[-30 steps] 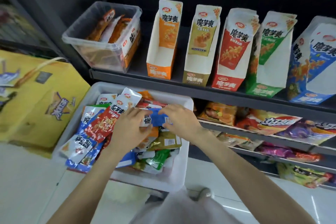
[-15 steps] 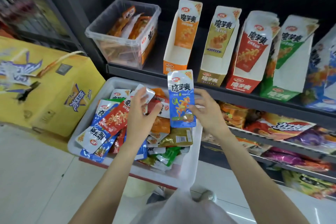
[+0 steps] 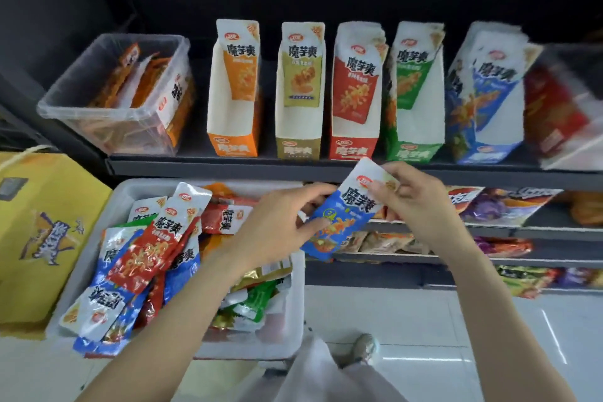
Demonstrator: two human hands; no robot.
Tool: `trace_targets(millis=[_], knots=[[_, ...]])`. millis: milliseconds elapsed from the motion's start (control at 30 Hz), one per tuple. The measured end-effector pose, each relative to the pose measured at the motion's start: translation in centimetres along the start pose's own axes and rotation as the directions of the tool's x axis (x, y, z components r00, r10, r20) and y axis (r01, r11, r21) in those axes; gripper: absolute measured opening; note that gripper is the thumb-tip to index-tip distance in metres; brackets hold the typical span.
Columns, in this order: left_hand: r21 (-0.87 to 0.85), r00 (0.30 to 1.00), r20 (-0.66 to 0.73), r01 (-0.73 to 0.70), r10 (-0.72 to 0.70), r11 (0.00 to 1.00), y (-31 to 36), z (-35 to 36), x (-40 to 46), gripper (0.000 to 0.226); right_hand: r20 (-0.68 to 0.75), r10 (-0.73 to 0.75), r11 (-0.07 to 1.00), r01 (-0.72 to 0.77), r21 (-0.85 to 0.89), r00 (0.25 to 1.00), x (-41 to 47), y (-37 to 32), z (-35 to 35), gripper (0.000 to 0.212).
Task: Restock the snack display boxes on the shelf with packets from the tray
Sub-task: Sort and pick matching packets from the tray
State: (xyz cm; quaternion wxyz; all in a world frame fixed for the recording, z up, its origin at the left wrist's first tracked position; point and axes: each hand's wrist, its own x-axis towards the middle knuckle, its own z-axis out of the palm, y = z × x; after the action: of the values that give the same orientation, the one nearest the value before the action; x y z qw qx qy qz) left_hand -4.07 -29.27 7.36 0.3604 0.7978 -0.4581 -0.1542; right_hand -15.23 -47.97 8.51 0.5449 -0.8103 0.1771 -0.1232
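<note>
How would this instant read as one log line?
step: restocking | both hands: left hand, right hand hold blue packet | target: blue display box

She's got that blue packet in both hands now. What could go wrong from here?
The blue packet is only pinched, the right hand at its top and the left hand at its side, so it might slip.

Five look-alike boxes stand in a row; it could land in the green box instead of the blue box.

The tray is heaped, so packets at its near edge may spill.

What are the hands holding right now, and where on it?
One blue packet: the right hand pinches its white top end, and the left hand grips its lower left edge.
</note>
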Motion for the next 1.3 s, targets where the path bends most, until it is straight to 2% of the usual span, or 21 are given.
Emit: trace_targets(millis=[33, 100, 167, 200, 267, 333, 400, 467, 533, 600, 667, 767, 900, 967, 1067, 1200, 1300], knots=[[0.049, 0.998, -0.001, -0.061, 0.061, 0.997, 0.9, 0.3, 1.0, 0.040, 0.003, 0.001, 1.000, -0.001, -0.022, 1.000, -0.4, 0.1, -1.6, 0.004], [0.117, 0.983, 0.010, -0.184, 0.184, 0.976, 2.9, 1.2, 3.4, 0.041, -0.035, -0.024, 0.997, 0.022, -0.071, 0.999, -1.2, 0.1, -4.8, 0.018], [0.126, 0.949, -0.034, -0.308, 0.314, 0.943, 5.1, 2.5, 6.1, 0.041, -0.151, -0.071, 0.995, 0.059, -0.081, 0.986, -2.0, -0.1, -8.1, 0.028], [0.093, 0.930, -0.093, -0.347, 0.355, 0.933, 6.5, 3.2, 7.4, 0.039, -0.234, -0.090, 0.995, 0.077, -0.065, 0.968, -2.3, -0.1, -9.7, 0.025], [-0.027, 0.892, -0.267, -0.386, 0.366, 0.922, 9.0, 4.4, 10.3, 0.033, -0.418, -0.134, 0.991, 0.116, -0.068, 0.899, -2.6, -0.2, -13.0, 0.014], [-0.128, 0.864, -0.403, -0.380, 0.302, 0.916, 10.9, 5.4, 13.2, 0.027, -0.576, -0.183, 0.983, 0.148, -0.108, 0.796, -2.4, 0.0, -16.4, 0.017], [-0.157, 0.869, -0.429, -0.340, 0.246, 0.927, 11.9, 6.2, 15.9, 0.026, -0.681, -0.210, 0.978, 0.160, -0.137, 0.701, -1.6, 0.3, -19.5, 0.022], [-0.011, 0.896, -0.359, -0.284, 0.262, 0.959, 12.0, 7.3, 18.3, 0.026, -0.728, -0.257, 0.966, 0.159, -0.202, 0.636, -0.1, 0.2, -21.8, 0.027], [0.242, 0.927, -0.246, -0.224, 0.283, 0.944, 11.5, 8.5, 20.1, 0.029, -0.698, -0.341, 0.933, 0.138, -0.332, 0.630, 2.1, 0.1, -23.4, 0.025], [0.401, 0.944, -0.167, -0.198, 0.284, 0.894, 10.9, 9.6, 21.2, 0.037, -0.604, -0.433, 0.846, 0.072, -0.528, 0.669, 4.8, 0.0, -24.0, 0.027], [0.456, 0.947, -0.155, -0.185, 0.283, 0.870, 10.4, 10.4, 21.7, 0.042, -0.506, -0.452, 0.750, 0.005, -0.662, 0.735, 7.7, 0.3, -23.8, 0.029], [0.508, 0.952, -0.151, -0.155, 0.265, 0.847, 10.2, 11.1, 21.8, 0.047, -0.385, -0.413, 0.634, -0.043, -0.772, 0.825, 11.2, 1.3, -22.5, 0.028], [0.538, 0.967, -0.112, -0.133, 0.227, 0.832, 9.8, 11.5, 21.9, 0.049, -0.276, -0.396, 0.538, -0.022, -0.842, 0.876, 14.0, 3.2, -21.4, 0.034], [0.533, 0.965, -0.121, -0.134, 0.232, 0.836, 9.7, 11.5, 21.9, 0.049, -0.303, -0.414, 0.537, -0.038, -0.843, 0.858, 14.7, 3.8, -21.1, 0.036], [0.526, 0.961, -0.130, -0.142, 0.244, 0.839, 9.8, 11.4, 21.8, 0.049, -0.371, -0.433, 0.614, -0.033, -0.788, 0.822, 14.9, 4.3, -20.9, 0.041], [0.499, 0.944, -0.167, -0.168, 0.285, 0.850, 9.7, 11.2, 21.5, 0.044, -0.435, -0.548, 0.680, 0.078, -0.729, 0.714, 12.6, 4.3, -19.9, 0.032], [0.427, 0.888, -0.298, -0.205, 0.351, 0.881, 9.4, 10.5, 20.1, 0.029, -0.438, -0.591, 0.723, 0.203, -0.661, 0.678, 9.3, 3.6, -17.5, 0.023]])
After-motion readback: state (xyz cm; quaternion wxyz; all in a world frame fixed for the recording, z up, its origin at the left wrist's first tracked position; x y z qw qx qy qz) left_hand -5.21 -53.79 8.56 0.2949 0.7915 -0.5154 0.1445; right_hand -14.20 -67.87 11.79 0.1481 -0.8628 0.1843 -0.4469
